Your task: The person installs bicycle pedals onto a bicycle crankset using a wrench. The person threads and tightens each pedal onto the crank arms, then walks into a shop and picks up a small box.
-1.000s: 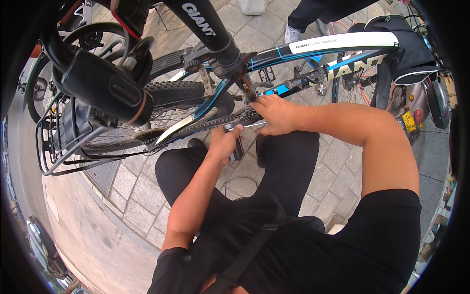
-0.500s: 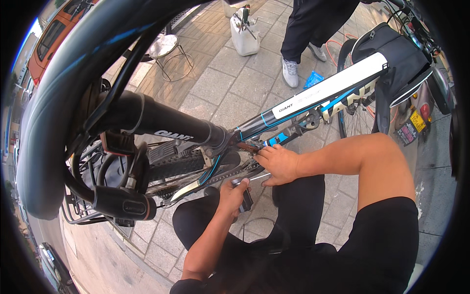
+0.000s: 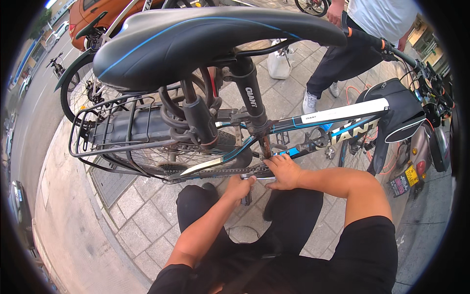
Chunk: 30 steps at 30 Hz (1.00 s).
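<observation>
Before me stands a bicycle with a black saddle [image 3: 210, 36], a white and black frame tube [image 3: 338, 112] and a chain [image 3: 220, 172]. My left hand [image 3: 239, 188] is closed beside the crank area, around a silver metal bar [image 3: 264, 178] whose length is mostly hidden. A dark pedal [image 3: 246, 199] shows just below that hand. Over the lower frame by the seat tube [image 3: 266, 144] lies my right hand [image 3: 284, 171], fingers stretched forward and thumb apart, touching the frame near the crank. What lies under its fingertips is hidden.
A person in dark trousers [image 3: 338, 63] stands beyond the bicycle, near a white jug [image 3: 280, 63]. A rear rack [image 3: 105, 127] and a cable lock [image 3: 199, 120] sit at left. A black bag [image 3: 399, 105] hangs at the front; a scooter [image 3: 423, 152] is at right.
The view has shifted, so the saddle now spans the top and more of the rear rack shows. Both hands keep nearly the same places on the bicycle.
</observation>
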Tool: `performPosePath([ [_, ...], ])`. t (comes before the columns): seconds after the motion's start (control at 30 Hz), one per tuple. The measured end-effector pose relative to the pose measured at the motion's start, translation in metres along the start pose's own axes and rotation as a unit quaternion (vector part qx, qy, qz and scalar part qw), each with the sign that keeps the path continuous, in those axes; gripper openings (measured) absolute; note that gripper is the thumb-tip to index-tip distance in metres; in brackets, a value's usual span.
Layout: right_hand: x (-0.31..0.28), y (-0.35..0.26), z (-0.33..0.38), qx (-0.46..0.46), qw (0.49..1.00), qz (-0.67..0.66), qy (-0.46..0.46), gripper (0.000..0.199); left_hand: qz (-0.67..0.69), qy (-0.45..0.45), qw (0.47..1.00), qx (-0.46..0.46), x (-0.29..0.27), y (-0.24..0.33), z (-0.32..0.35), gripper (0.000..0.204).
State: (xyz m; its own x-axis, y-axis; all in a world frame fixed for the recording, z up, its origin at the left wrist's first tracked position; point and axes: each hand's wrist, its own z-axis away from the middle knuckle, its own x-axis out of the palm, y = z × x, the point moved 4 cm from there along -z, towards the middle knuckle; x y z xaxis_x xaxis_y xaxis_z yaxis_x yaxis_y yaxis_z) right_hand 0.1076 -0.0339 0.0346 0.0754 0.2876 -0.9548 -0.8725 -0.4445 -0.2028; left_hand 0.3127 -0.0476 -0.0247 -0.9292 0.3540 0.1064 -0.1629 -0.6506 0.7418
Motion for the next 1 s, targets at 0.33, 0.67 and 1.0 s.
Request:
performPosePath([
  [0.33, 0.010, 0.044, -0.007, -0.054, 0.996, -0.030, 0.057, 0.092, 0.017, 0.011, 0.999, -0.047, 0.015, -0.010, -0.027, 0.023],
  [0.67, 0.027, 0.037, 0.010, -0.048, 0.994, 0.001, 0.103, 0.092, 0.012, 0.023, 1.000, -0.010, 0.024, -0.006, -0.024, 0.016],
  [1.0, 0.033, 0.056, 0.018, -0.044, 0.987, -0.042, 0.149, 0.087, -0.015, 0.027, 0.998, -0.057, 0.037, 0.005, -0.022, 0.017],
])
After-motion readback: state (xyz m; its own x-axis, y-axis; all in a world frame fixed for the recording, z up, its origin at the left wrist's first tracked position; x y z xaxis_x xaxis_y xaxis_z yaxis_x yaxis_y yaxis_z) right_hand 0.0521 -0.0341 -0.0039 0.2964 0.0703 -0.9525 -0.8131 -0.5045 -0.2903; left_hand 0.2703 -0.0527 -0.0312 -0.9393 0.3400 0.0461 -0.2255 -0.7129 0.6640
